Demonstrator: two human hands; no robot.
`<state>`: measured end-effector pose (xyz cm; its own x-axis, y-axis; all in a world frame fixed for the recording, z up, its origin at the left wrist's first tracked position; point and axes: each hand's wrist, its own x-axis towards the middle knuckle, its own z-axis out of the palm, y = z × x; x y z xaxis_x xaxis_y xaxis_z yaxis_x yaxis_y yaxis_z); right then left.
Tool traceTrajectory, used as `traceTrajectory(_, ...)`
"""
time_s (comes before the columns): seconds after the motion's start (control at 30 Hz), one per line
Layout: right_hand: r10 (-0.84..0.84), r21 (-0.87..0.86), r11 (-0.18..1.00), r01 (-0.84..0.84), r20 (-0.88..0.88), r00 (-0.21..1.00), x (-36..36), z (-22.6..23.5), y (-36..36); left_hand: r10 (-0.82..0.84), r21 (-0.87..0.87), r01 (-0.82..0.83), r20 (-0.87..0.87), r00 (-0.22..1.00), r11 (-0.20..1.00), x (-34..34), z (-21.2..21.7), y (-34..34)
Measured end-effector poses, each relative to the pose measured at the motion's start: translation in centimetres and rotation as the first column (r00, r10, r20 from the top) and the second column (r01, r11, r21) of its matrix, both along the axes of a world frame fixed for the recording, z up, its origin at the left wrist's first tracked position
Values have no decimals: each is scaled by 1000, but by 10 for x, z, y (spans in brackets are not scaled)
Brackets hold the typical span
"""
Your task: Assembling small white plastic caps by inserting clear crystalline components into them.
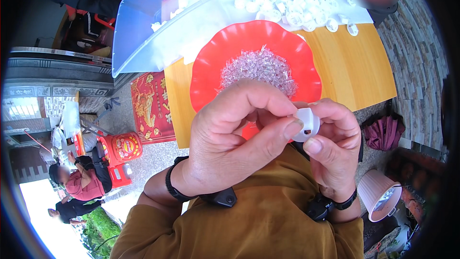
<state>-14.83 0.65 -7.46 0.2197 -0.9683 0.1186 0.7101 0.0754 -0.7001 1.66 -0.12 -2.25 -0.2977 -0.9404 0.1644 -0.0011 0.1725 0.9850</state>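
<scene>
Currently both hands are at one white plastic pc (310, 119), held up by the near side of the red bowl (208, 62).
L hand (225, 139): thumb & index nearly together at the pc's left edge, can't tell if they grip it. R hand (338, 151): thumb & index parted approx. the pc's width, pinching it from the right. Bowl w/ heap of thin clear pcs (258, 69) sits on wood table (359, 69); loose white parts (297, 0) piled beyond, bluish bin (136, 29) upper left.
</scene>
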Motion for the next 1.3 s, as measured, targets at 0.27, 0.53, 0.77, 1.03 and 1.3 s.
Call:
traceTrajectory(0.27, 26, -99, 995, -23, 35, 999, -2, -6, 0, -3, -24, 3, 13, 1000, 1000, 2, 0, 1)
traceTrajectory(0.53, -26, -166, 986, 21, -27, 999, -1, -3, -2, 34, -151, -16, 123, 992, 988, 2, 6, 4)
traceTrajectory(0.77, 24, -142, 990, -25, -4, 1000, -5, -2, -2, 17, -170, 10, 153, 988, 985, 2, 5, 4)
traceTrajectory(1.03, 30, -96, 995, -25, 42, 999, -7, 0, 0, 31, -233, 34, 273, 961, 972, 3, 8, 3)
traceTrajectory(1.3, 65, 20, 998, -67, 67, 996, -6, 5, 1, 94, -437, 95, 393, 915, 894, 2, 12, -6)
